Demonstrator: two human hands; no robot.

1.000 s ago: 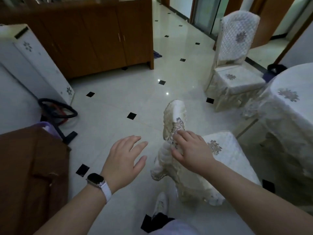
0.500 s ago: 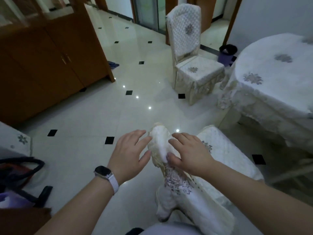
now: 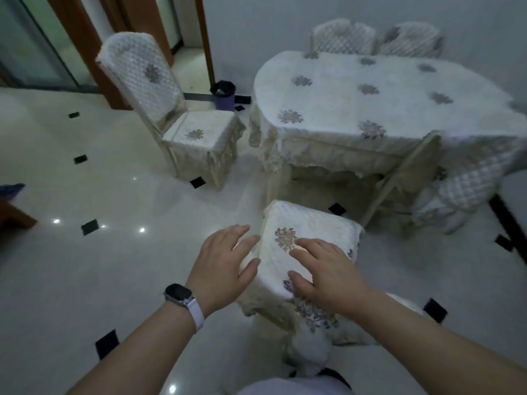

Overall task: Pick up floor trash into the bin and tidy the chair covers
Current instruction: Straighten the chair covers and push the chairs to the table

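Note:
A cream quilted chair cover (image 3: 313, 223) with an embroidered flower lies over the chair seat right in front of me. My right hand (image 3: 325, 272) rests flat on it, fingers spread, just below the flower. My left hand (image 3: 225, 263), with a watch on its wrist, hovers at the cover's left edge, fingers apart and holding nothing. A second covered chair (image 3: 171, 109) stands upright at the back left. A small dark purple bin (image 3: 224, 95) stands on the floor behind it, by the door frame.
An oval table under a cream embroidered cloth (image 3: 385, 89) fills the right, with two covered chairs (image 3: 376, 38) behind it. A quilted cover (image 3: 456, 195) hangs crumpled at the table's right end. White glossy tiled floor (image 3: 99, 266) stretches to the left.
The view has swung right toward the table. The cover's raised fold has come down flat on the seat. My right hand went from pinching the fold to lying flat on the cover.

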